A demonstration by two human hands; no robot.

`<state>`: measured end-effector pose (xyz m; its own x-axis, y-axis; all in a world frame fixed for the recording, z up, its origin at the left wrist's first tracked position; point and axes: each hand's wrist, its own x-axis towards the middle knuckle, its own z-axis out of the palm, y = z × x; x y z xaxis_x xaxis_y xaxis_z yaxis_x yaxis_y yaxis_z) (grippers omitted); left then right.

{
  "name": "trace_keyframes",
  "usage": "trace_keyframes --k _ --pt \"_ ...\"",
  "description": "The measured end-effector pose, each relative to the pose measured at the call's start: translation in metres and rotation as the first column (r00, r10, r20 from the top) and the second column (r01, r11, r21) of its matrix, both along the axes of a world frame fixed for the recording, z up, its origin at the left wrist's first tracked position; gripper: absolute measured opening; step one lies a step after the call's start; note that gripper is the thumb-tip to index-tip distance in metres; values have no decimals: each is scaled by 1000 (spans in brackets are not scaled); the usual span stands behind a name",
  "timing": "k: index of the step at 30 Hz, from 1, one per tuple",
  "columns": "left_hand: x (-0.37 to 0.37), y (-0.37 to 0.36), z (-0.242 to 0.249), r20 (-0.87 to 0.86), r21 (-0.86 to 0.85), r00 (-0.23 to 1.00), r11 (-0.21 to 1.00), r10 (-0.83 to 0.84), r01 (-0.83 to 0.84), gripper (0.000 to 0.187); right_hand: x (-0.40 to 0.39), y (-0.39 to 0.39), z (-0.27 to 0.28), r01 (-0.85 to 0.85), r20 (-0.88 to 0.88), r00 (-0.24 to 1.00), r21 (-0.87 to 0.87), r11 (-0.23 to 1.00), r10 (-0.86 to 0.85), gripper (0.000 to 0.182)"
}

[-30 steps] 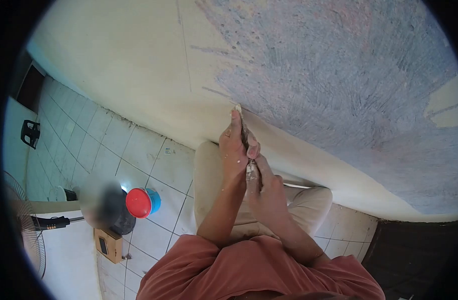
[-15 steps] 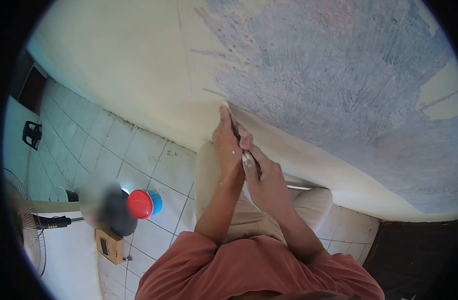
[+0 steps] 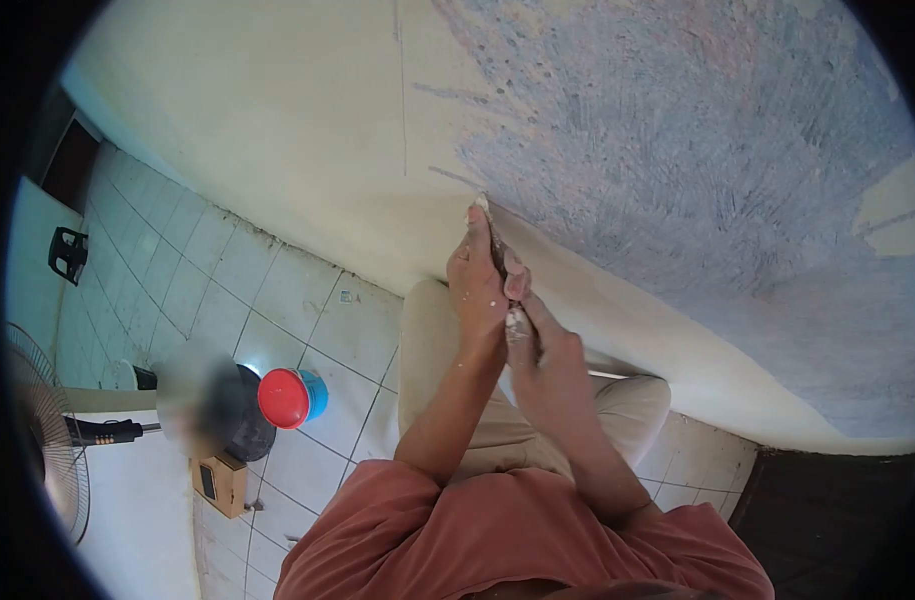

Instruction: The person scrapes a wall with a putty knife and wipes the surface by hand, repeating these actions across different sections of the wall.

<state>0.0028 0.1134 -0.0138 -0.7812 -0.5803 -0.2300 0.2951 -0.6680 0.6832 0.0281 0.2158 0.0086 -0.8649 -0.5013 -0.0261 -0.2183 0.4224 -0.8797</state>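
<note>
My left hand [image 3: 480,285] is closed around a thin, whitish-smeared tool [image 3: 496,243], its tip near the lower left edge of the rough grey-blue patch [image 3: 677,160] on the cream wall [image 3: 277,110]. Just below it, my right hand [image 3: 549,365] is closed too, its fingers close against the left hand. Whitish smears mark the fingers of both. Whatever the right hand grips is mostly hidden by its fingers, so I cannot make it out.
On the tiled floor [image 3: 212,290] at left stand a blue bucket with a red lid [image 3: 283,398], a dark round container [image 3: 252,420] and a cardboard box [image 3: 220,483]. A fan [image 3: 57,450] is at far left, with a black stool [image 3: 68,254] behind.
In view, both hands and the tool have shifted slightly right. The wall patch and its edge marks have also moved right as the camera view shifted.
</note>
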Motion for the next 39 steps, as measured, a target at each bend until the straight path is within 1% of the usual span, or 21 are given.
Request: trace_keyframes --k 2,5,6,8,9,11,14,15,17,18,20,23,24,27,28,30,31,33,35,36,39 --pt "0 8 13 0 -24 1000 999 25 -25 48 -3 1 6 -29 -26 999 -24 999 28 31" --pt "-11 -13 9 27 22 986 986 166 -167 49 -11 -12 12 -79 -88 993 12 997 80 31" --pt "-10 -14 6 49 -8 991 992 127 -127 49 -15 -20 12 -91 -110 990 21 996 93 30" --pt "-2 -18 3 100 -71 993 996 61 -54 49 -4 -11 3 -77 -130 989 -77 994 67 30" --pt "1 -20 7 119 -90 991 994 64 -54 50 0 -12 3 -74 -138 989 -124 990 57 30" --pt "2 -14 14 154 -108 986 993 69 -53 50 -4 -26 1 -69 -116 991 -52 996 63 30" --pt "-6 -42 2 -69 8 990 993 119 -119 52 -8 -31 13 -95 -58 994 18 995 96 30" --pt "-3 -37 4 -11 -17 996 996 84 -84 52 -7 -36 18 -124 -42 991 17 992 125 31" --pt "3 -27 10 94 -55 995 998 35 -29 54 0 -27 12 -91 -13 996 -43 995 90 31" --pt "-1 -35 8 82 -96 994 994 68 -60 54 -1 -25 13 -77 -9 997 -61 995 77 31" --pt "-7 -42 -7 73 -151 990 983 122 -110 55 -12 -41 10 -104 -99 990 -31 994 100 32" --pt "-7 -38 -3 46 -17 990 991 131 -130 51 -8 -31 2 -122 -185 977 -58 991 109 32" --pt "-6 -41 0 65 -47 990 991 129 -126 51 -5 -31 5 -134 -210 971 -78 988 115 32" --pt "-5 -40 4 117 -104 984 987 136 -124 49 -8 -41 15 -99 -90 990 66 993 104 33" --pt "-9 -44 4 -46 49 980 980 194 -192 48 -8 -39 12 -115 -89 989 67 991 121 33" --pt "-3 -40 -5 18 -48 997 996 79 -78 52 -10 -43 12 -148 -109 983 36 988 151 33" --pt "1 -42 -7 53 -96 998 995 30 -24 54 -6 -42 12 -130 -104 986 12 991 131 33" --pt "-3 -51 -5 18 -56 998 996 66 -65 53 -2 -34 13 -107 -108 989 -25 994 104 33" --pt "-6 -49 -8 3 8 996 996 91 -91 53 -9 -45 14 -133 -100 985 74 988 140 34" --pt "-6 -50 -4 -117 84 987 992 109 -99 53 -10 -48 15 -138 -93 984 116 984 150 34" --pt "4 -37 -6 59 -97 998 995 -10 16 52 -3 -31 4 -135 -247 963 -101 986 106 34"
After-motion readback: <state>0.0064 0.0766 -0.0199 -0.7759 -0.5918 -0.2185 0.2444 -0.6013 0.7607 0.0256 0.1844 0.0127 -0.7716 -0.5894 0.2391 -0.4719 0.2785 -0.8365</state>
